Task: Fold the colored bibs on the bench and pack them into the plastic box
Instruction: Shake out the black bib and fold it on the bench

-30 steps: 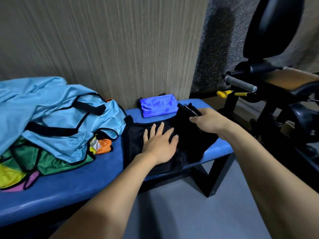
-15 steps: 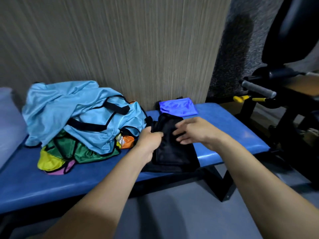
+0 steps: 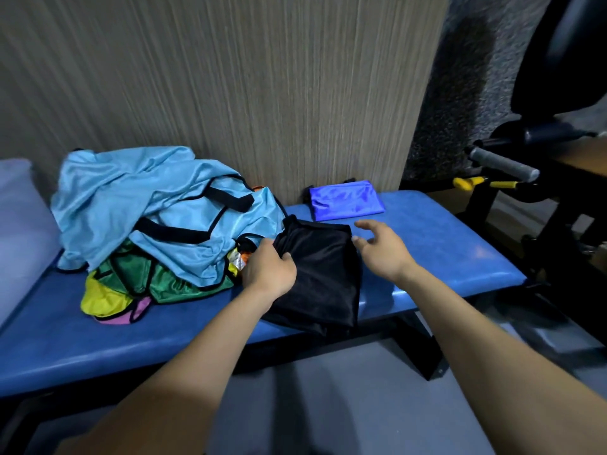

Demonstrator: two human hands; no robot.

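A black bib (image 3: 323, 274), folded into a narrow rectangle, lies on the blue padded bench (image 3: 460, 257). My left hand (image 3: 269, 274) grips its left edge with curled fingers. My right hand (image 3: 381, 247) hovers just right of the bib with fingers spread and relaxed, holding nothing. A folded blue bib (image 3: 346, 204) lies against the wall behind. To the left sits a loose pile: light-blue bibs (image 3: 164, 211) with black trim on top, green (image 3: 177, 284), yellow (image 3: 98, 298), pink and orange ones beneath. No plastic box is in view.
A wood-grain wall runs behind the bench. A pale cushion (image 3: 19, 231) sits at the far left. Black gym equipment with a grey handle (image 3: 502, 164) and yellow pin stands at the right. Grey floor lies below the bench's front edge.
The black bib went from spread out to folded narrow. My right hand let go of it and moved off to the right. My left hand shifted from pressing flat to gripping its left edge.
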